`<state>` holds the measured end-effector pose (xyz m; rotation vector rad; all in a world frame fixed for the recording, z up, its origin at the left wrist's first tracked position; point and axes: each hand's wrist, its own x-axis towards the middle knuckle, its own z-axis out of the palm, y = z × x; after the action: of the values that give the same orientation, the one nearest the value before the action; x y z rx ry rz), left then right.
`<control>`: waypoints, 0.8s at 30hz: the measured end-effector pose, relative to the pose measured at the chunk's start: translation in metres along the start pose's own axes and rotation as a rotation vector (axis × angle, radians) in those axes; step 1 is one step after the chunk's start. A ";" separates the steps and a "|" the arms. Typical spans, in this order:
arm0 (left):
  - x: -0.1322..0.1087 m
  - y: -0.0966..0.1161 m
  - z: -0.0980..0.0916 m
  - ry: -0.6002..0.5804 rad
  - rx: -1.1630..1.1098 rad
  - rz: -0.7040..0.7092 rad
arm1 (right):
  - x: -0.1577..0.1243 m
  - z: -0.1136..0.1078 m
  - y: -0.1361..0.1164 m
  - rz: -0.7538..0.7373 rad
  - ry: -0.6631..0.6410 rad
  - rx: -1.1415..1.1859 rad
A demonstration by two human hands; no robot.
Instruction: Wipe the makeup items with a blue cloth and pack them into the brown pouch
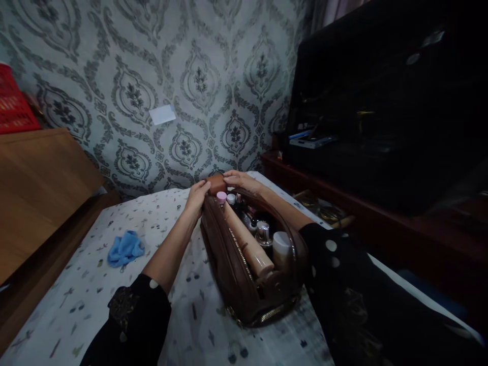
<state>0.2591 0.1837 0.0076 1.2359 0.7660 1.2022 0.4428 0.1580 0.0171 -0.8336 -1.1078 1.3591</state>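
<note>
A dark brown toiletry bag (224, 264) lies unzipped on the patterned sheet, its opening toward me. Inside are a long beige tube (247, 239), a bottle with a silver cap (263, 233), a jar with a white lid (281, 246), a pink cap (221, 196) and other small bottles. At the bag's far end, my left hand (198, 197) has its fingers closed on the left side of a lighter brown leather-like piece (216, 184). My right hand (244, 181) grips its other side. Whether that piece belongs to the bag, I cannot tell.
A crumpled blue cloth (125, 248) lies left on the white patterned sheet (190, 325). At far left, a red basket (17, 104) stands on a wooden cabinet (41, 178). Right of the sheet are a small tray with items (324, 211) and a dark red ledge (282, 168).
</note>
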 end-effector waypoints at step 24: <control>-0.033 0.035 0.031 -0.070 0.195 0.240 | -0.034 0.022 -0.025 -0.176 0.002 -0.027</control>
<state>0.2709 0.1401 0.0428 1.5575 0.7100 1.2916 0.4340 0.1191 0.0430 -0.7388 -1.1721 1.1992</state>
